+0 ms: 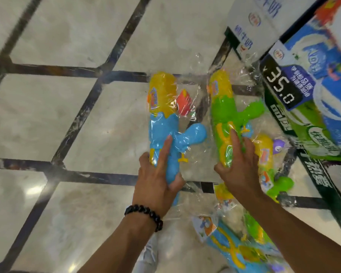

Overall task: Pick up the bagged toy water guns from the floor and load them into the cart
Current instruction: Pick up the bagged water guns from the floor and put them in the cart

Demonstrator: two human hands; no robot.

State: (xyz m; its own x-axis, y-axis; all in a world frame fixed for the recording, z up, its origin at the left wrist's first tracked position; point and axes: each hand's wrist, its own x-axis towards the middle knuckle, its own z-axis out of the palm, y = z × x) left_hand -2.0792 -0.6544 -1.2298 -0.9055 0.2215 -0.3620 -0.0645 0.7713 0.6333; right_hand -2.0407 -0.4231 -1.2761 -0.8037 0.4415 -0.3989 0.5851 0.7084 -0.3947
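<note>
My left hand (pixel 158 178) grips the lower end of a bagged blue and yellow water gun (pixel 165 119), with the forefinger stretched along its body. My right hand (pixel 238 164) grips a bagged green and yellow water gun (pixel 224 113) in the same way. Both guns are in clear plastic bags and are held above the floor. Beneath my right hand lie more bagged water guns: a yellow and green one (pixel 272 170) and a blue one (pixel 230 247) near the bottom edge. No cart is in view.
The floor is pale marble tile (pixel 87 125) with dark strips between the tiles. Stacked printed cartons (pixel 303 95) stand at the right, one with a "35.0" price label. A white carton (pixel 260 16) sits behind them at the top.
</note>
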